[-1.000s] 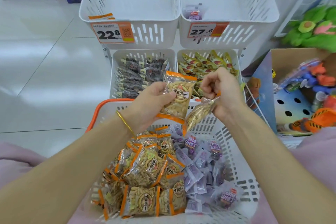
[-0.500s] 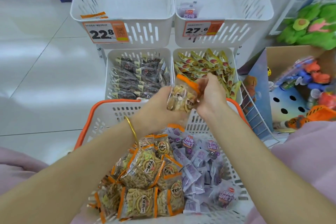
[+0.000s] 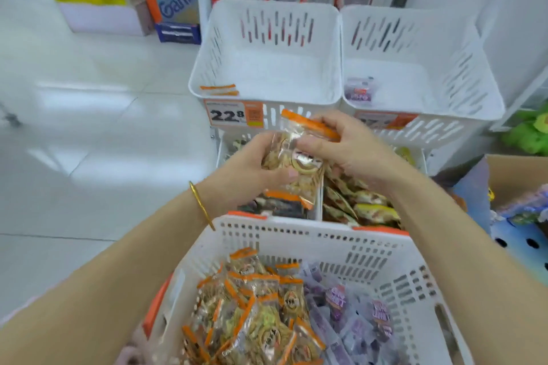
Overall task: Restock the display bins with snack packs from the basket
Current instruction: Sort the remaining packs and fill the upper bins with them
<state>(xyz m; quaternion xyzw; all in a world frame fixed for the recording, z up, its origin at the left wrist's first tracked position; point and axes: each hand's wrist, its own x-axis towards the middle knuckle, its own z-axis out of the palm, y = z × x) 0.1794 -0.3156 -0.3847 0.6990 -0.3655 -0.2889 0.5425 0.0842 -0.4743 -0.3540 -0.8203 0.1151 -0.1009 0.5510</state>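
Both hands hold clear, orange-edged seed snack packs (image 3: 299,163) together above the lower bins. My left hand (image 3: 249,169) grips the packs from the left and below; my right hand (image 3: 347,148) pinches their top edge from the right. The white basket (image 3: 296,234) with orange rim sits in front of me, holding several orange seed packs (image 3: 255,317) on the left and purple packs (image 3: 355,320) on the right. The upper left bin (image 3: 267,38), tagged 22.8, holds one orange pack (image 3: 219,89). The upper right bin (image 3: 415,47) holds one purple pack (image 3: 360,92).
Two lower bins sit under the hands, one with dark packs (image 3: 278,204), one with yellow-green packs (image 3: 364,204). A cardboard box of toys (image 3: 522,204) stands at the right, green plush (image 3: 530,133) behind it. Boxes (image 3: 175,0) stand on the tiled floor at back left.
Both hands rose with the packs from just over the basket rim toward the upper bins. The view tilted up, so the upper bins and shelf behind show more fully.
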